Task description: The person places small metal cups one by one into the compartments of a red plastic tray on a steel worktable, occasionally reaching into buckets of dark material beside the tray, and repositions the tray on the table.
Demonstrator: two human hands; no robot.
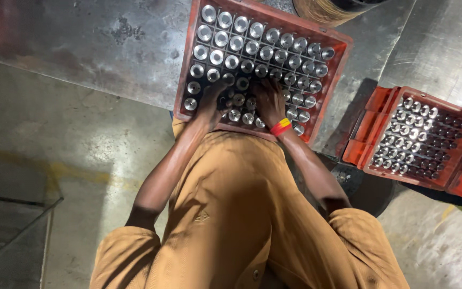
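Reaching down into a red plastic crate [333, 38] on a worn steel table [108, 48], the person works among rows of shiny metal cylinders [252, 48] that stand upright in the crate's grid. The left hand [213, 97] rests on the cylinders near the crate's near left corner, its fingers curled over them; whether it grips one cannot be told. The right hand [268, 100], with a red and yellow band [280, 127] at the wrist, lies just beside it toward the middle of the near rows, fingers bent down among the cylinders; its grip is also hidden. The two hands are close but apart. A second red crate [372, 120] of similar metal parts sits lower down to the right, well apart. The person wears a tan shirt [231, 214].
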